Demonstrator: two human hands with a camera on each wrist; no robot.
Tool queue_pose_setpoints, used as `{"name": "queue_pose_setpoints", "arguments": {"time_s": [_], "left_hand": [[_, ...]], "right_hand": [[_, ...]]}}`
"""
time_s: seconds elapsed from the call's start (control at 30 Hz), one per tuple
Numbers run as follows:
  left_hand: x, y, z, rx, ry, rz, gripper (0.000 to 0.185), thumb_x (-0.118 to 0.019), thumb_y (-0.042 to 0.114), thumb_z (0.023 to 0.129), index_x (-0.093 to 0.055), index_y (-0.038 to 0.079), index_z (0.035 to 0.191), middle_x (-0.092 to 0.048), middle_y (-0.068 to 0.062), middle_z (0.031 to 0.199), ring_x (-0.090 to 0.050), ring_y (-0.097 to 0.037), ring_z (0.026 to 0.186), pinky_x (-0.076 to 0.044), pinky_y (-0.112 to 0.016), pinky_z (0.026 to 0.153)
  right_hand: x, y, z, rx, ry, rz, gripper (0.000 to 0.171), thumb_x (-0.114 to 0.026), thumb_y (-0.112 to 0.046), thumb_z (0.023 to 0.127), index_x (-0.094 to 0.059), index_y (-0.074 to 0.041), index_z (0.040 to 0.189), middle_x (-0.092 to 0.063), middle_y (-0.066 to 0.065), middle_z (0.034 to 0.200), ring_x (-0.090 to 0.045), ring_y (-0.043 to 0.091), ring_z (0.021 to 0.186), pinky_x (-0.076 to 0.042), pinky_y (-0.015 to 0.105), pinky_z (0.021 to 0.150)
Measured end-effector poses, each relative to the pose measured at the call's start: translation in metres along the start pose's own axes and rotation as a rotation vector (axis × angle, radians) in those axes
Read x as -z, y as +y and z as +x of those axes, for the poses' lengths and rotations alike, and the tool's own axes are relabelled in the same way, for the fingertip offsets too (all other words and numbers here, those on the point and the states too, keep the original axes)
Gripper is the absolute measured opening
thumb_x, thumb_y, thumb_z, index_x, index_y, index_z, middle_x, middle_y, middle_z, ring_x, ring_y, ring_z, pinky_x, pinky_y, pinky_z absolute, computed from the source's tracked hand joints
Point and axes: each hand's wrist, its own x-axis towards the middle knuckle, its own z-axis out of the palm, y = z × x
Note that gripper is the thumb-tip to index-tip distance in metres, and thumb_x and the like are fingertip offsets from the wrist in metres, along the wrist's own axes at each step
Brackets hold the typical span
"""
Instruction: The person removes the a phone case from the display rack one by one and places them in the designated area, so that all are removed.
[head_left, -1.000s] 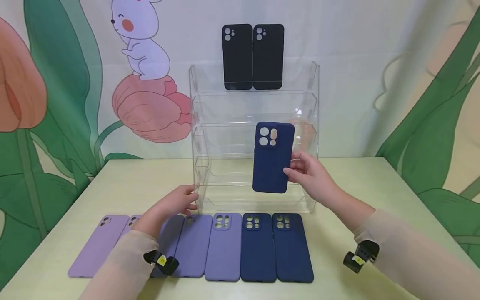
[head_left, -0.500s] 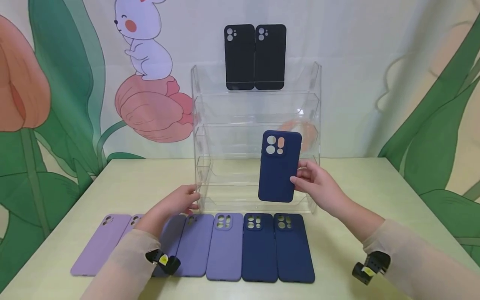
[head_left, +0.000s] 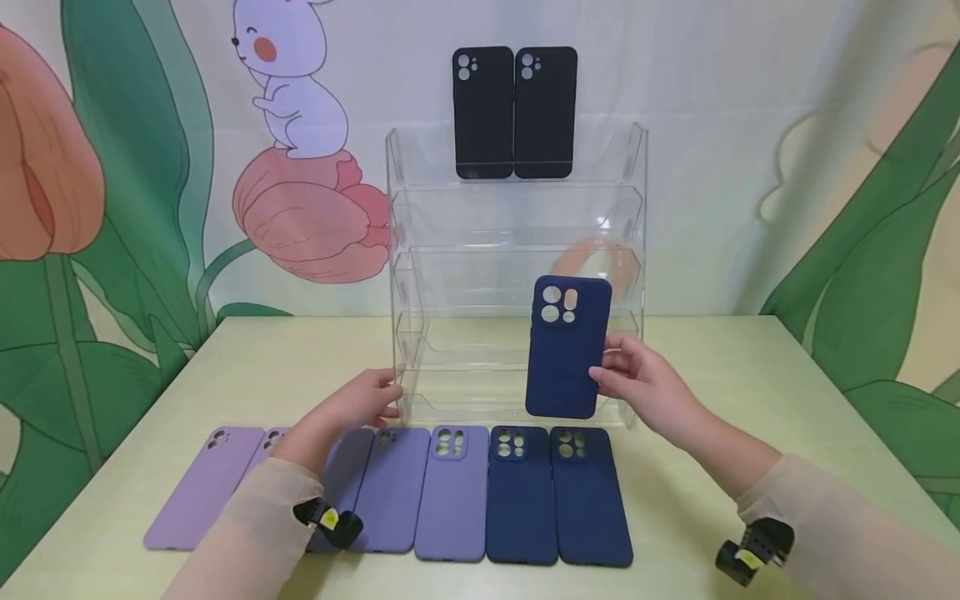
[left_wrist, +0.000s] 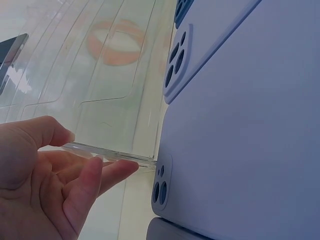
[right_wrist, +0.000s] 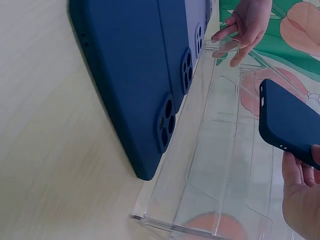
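Note:
My right hand (head_left: 637,385) pinches a navy phone case (head_left: 567,346) by its right edge, upright, in front of the lower tiers of the clear acrylic rack (head_left: 517,217). The same navy case (right_wrist: 287,120) shows in the right wrist view above my right fingers (right_wrist: 300,192). My left hand (head_left: 358,404) rests against the rack's lower left corner, fingers straight on the clear edge (left_wrist: 107,155). Two black cases (head_left: 514,112) stand on the top tier.
A row of cases lies flat along the table's (head_left: 750,392) front: lilac (head_left: 198,487), purple (head_left: 450,492) and two navy (head_left: 558,496). The painted wall with a rabbit and tulips stands behind the rack.
My right hand has lowered the navy case and shifted it slightly right, from the rack's middle tiers to the bottom ones. The left hand has stayed on the rack's corner.

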Motion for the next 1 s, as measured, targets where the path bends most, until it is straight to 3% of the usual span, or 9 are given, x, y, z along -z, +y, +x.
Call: {"name": "queue_pose_setpoints", "arguments": {"time_s": [1.0], "left_hand": [[0.0,0.0,-0.001,-0.003,-0.005,-0.006,0.048,-0.036,0.01,0.095,-0.034,-0.008,0.139,-0.05,-0.027,0.127,-0.061,-0.034,0.102,-0.053,-0.037,0.07]], "right_hand": [[0.018,0.023,-0.034,-0.115,-0.066,-0.023,0.041,-0.056,-0.011,0.093,-0.04,0.008,0.125,-0.06,0.02,0.108,-0.062,0.025,0.096,-0.051,0.034,0.082]]}}
